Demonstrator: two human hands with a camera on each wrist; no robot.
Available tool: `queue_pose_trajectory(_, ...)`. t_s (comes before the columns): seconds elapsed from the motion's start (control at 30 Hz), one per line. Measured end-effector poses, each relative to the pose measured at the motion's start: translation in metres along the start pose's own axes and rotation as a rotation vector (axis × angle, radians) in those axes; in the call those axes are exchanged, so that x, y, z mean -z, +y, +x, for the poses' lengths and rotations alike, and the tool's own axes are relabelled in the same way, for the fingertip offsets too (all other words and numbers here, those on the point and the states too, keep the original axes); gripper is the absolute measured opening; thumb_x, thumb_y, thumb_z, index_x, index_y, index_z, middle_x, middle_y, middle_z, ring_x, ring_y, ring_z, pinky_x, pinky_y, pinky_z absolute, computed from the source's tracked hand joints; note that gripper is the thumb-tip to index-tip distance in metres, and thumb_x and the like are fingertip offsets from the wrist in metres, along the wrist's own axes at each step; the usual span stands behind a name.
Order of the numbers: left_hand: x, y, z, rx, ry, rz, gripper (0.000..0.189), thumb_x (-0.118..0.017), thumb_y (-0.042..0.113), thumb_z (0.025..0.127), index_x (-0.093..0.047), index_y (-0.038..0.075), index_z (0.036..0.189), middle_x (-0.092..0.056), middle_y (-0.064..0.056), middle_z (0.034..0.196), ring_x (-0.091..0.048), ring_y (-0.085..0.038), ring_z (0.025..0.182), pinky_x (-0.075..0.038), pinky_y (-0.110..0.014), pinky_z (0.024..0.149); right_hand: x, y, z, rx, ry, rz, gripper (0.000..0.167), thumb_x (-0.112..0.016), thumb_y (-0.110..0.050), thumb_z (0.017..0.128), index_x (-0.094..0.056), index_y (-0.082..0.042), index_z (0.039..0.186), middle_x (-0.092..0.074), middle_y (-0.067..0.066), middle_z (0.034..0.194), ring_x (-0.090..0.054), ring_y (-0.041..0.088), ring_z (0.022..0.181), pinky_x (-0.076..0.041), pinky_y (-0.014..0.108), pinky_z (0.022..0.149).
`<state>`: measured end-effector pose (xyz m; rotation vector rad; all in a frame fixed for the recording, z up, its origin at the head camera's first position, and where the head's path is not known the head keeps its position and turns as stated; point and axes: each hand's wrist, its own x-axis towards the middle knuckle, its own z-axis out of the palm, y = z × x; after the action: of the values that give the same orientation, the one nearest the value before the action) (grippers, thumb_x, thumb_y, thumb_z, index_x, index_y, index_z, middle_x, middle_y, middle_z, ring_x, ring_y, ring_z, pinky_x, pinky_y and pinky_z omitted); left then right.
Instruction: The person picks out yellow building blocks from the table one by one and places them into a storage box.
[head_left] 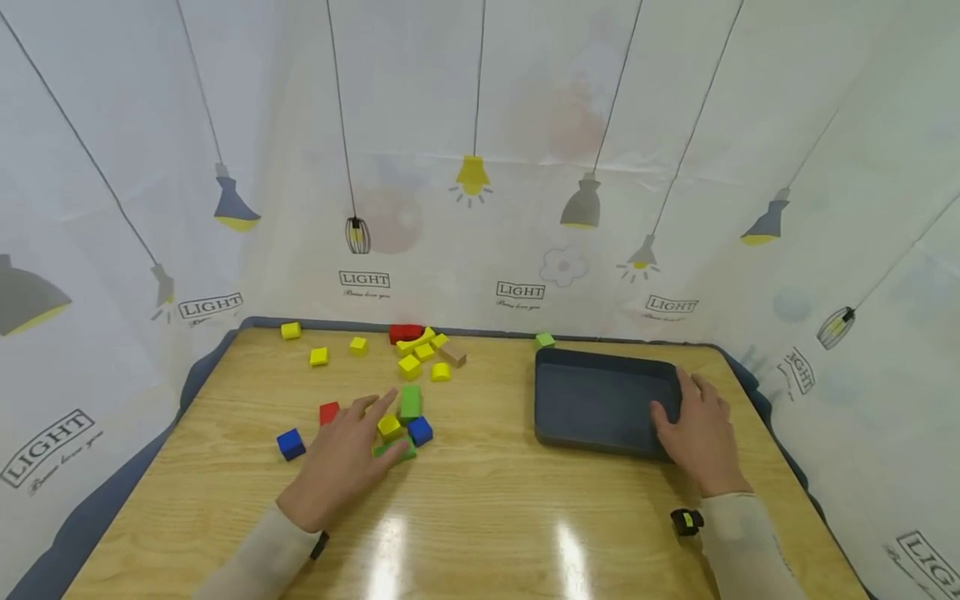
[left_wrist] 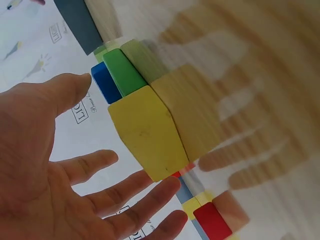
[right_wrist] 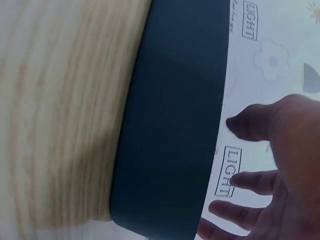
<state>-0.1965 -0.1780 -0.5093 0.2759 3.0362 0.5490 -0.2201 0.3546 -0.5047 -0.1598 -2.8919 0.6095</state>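
Observation:
In the head view my left hand is spread low over a group of blocks, fingers loosely extended. A yellow block stands in front of its palm in the left wrist view, beside a green block and a blue block. Another green block lies just past the fingertips, and a red block shows to their left. My right hand is at the right end of a dark rectangular tray, with relaxed fingers along the rim and the thumb over the inside.
Toward the back left lie several yellow blocks, a red piece and a brown block. A blue cube sits left of my left hand. Behind the tray is a light green block. A printed curtain borders the wooden table.

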Motion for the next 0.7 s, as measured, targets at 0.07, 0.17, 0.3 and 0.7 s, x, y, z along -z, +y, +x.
queue_pose_trajectory(0.07,0.0,0.001,0.001,0.007,0.003,-0.001,0.088,-0.075,0.062,0.11,-0.041,0.026,0.183,-0.054,-0.024,0.177,-0.062,-0.049,0.154,-0.055,-0.077,0.121,-0.001,0.005,0.003,-0.038,-0.008,0.007,0.083,-0.064,-0.032,0.118,-0.026,0.002,0.183,-0.031,0.048,0.177,-0.034,0.078,0.154,-0.043,0.092,0.113)
queue_pose_trajectory(0.17,-0.001,0.002,0.003,0.021,0.006,0.0,0.088,-0.075,0.063,0.109,-0.042,0.026,0.182,-0.054,-0.022,0.177,-0.063,-0.049,0.153,-0.055,-0.076,0.121,0.0,0.012,0.006,-0.058,-0.023,0.015,0.081,-0.062,-0.024,0.116,-0.025,0.007,0.181,-0.036,0.053,0.17,-0.039,0.08,0.148,-0.045,0.091,0.113)
queue_pose_trajectory(0.3,-0.001,0.005,0.005,0.018,0.02,0.006,0.087,-0.075,0.063,0.11,-0.043,0.025,0.182,-0.055,-0.021,0.176,-0.064,-0.047,0.151,-0.057,-0.074,0.12,0.006,0.02,0.006,-0.049,-0.058,0.009,0.076,-0.059,-0.014,0.114,-0.026,0.017,0.176,-0.046,0.057,0.158,-0.053,0.078,0.136,-0.052,0.086,0.108)
queue_pose_trajectory(0.7,0.008,0.014,0.009,0.013,0.048,-0.002,0.077,-0.082,0.055,0.107,-0.058,0.02,0.172,-0.064,-0.021,0.166,-0.07,-0.043,0.14,-0.065,-0.067,0.112,0.009,0.028,0.011,-0.04,-0.142,0.003,0.063,-0.051,0.003,0.105,-0.046,0.018,0.166,-0.061,0.049,0.152,-0.07,0.064,0.127,-0.062,0.065,0.089)
